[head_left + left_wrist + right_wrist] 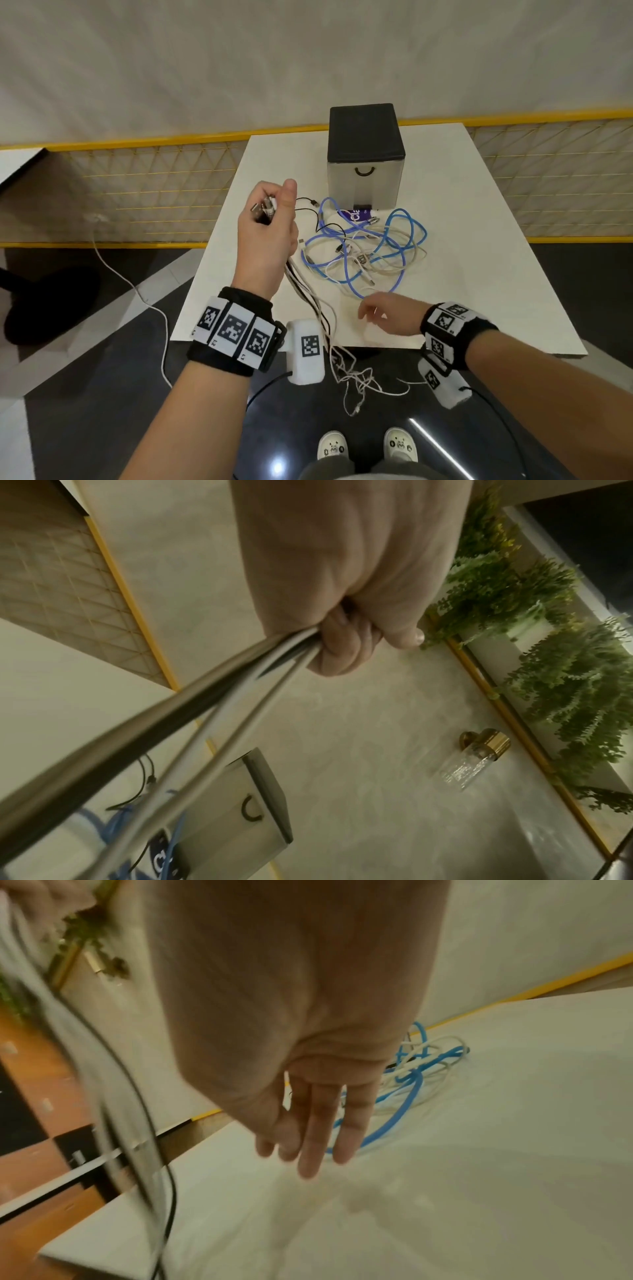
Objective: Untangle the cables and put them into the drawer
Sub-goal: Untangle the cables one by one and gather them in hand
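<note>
Hanging past the near table edge, a bundle of white and black cables (pixel 310 301) runs up into the left hand (pixel 267 226), whose fingers are curled tight around it, with the plugs sticking out on top. On the white table (pixel 479 274) a tangle of blue and white cables (pixel 363 253) lies just before the closed drawer box (pixel 364 154). Near the tangle hovers the right hand (pixel 308 1069), fingers straight and holding nothing.

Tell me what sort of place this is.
Probably an indoor space set up for recording tasks, not a home. A bare white table stands on polished dark tile beside a yellow-framed mesh barrier, with hanging greenery and a brass wall lamp on the plain wall, suggesting a lobby or showroom.
</note>
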Available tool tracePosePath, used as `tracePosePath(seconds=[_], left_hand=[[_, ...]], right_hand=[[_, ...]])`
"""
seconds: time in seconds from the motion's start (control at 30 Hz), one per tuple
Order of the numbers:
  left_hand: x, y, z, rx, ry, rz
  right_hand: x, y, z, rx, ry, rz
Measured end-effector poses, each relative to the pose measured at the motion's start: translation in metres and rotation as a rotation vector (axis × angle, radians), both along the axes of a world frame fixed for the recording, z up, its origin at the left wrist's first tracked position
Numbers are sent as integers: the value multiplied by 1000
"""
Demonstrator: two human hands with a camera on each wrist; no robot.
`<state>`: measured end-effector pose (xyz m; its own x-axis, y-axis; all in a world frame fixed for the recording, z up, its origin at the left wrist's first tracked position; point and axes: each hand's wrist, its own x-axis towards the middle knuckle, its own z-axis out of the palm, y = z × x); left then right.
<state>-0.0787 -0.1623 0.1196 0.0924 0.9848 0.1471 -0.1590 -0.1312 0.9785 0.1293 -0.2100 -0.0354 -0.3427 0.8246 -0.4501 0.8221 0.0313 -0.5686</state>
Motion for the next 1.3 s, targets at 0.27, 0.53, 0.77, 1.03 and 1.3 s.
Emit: tracePosePath(seconds=[0.27,0.53,0.77,1.03,1.3], left_hand=[[13,10,-27,-160,18,21],[13,29,-26,-185,79,2],[-6,42,-25,-154,47,-15],[9,54,-9,-90,82,-65],[40,69,-10,-91,156,-62]], right_hand=[[-1,58,-9,288,-25,-564],[-8,78,-19,194,-333,-370],[7,86,-5,549,307,-695],[-9,103,80,313,1275,-933],[-31,94,120,267,1100,-535]])
